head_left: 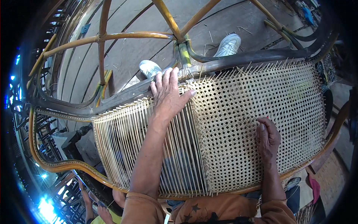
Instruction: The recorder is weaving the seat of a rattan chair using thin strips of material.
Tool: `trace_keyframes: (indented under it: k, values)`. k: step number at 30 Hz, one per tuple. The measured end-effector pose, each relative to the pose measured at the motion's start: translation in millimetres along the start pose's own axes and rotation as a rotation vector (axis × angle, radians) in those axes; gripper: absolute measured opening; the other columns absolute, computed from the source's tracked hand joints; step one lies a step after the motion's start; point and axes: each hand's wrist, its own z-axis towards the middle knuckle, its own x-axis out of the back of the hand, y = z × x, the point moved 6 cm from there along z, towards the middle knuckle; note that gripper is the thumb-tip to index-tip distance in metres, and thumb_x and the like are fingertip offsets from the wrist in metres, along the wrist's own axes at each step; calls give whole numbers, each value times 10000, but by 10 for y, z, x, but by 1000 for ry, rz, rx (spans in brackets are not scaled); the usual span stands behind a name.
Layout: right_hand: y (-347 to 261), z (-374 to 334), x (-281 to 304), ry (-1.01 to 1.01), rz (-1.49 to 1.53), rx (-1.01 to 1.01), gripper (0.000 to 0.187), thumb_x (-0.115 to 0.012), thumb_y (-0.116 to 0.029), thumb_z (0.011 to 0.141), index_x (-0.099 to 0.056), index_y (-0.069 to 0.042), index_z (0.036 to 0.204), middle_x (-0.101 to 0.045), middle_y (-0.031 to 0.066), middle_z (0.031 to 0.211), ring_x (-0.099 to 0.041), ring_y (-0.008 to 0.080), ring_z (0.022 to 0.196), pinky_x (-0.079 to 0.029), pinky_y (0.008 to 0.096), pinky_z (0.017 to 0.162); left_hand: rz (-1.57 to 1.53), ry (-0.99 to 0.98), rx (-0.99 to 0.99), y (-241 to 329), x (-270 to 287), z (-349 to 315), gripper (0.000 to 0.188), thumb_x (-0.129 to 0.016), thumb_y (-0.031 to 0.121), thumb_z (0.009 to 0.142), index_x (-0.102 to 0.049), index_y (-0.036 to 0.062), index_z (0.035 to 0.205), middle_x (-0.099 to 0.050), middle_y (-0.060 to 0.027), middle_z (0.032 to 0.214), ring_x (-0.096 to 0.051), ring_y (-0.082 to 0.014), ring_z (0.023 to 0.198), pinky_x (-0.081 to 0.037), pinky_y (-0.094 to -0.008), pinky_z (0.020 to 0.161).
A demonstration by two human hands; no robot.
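Note:
A rattan bench frame (67,166) lies across my lap, strung with pale cane. Its right part carries a finished-looking cane mesh (231,149) with open holes; on the left part, cane strands (182,160) run only lengthwise, with gaps between them. My left hand (167,93) rests spread at the far edge, its fingertips on the dark rail (123,95) and its thumb reaching toward the mesh. Over the mesh, my right hand (267,138) is closed, thumb against curled fingers. A tiny red spot shows at its fingertips, too small to name.
Curved rattan poles (138,35) rise from the far rail. Beyond it, two white shoes (228,44) stand on a grey floor (138,52) with scattered cane scraps. Another person's hand (104,214) shows at the lower left. A pink cloth (314,188) lies at the lower right.

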Motion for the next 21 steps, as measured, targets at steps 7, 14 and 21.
trace_keyframes:
  k: [7, 14, 21]
  values:
    - [24, 6, -21, 20, -68, -26, 179, -501, -140, 962, -603, -50, 1078, -503, -25, 696, -429, 33, 577, -358, 190, 508, -14, 9, 20, -25, -28, -2, 871, -666, 452, 751, -261, 76, 1423, -235, -167, 1475, -137, -382, 1378, -105, -548, 1102]
    - [54, 18, -2, 102, 122, -20, 213, -416, -94, 986, -563, -70, 1139, -520, -11, 794, -409, 30, 585, -334, 168, 496, -423, 290, -152, -201, 135, -63, 312, -552, 244, 881, -576, 162, 1180, -500, -124, 1297, -365, -334, 1280, -204, -554, 1058]
    - [120, 14, 1, 72, 16, -46, 200, -437, -62, 971, -581, -68, 1109, -554, -21, 829, -429, 11, 580, -335, 149, 476, -216, 327, -200, -80, 38, -129, 210, -608, 128, 807, -667, 182, 1001, -472, -83, 1332, -323, -297, 1321, -148, -567, 1078]
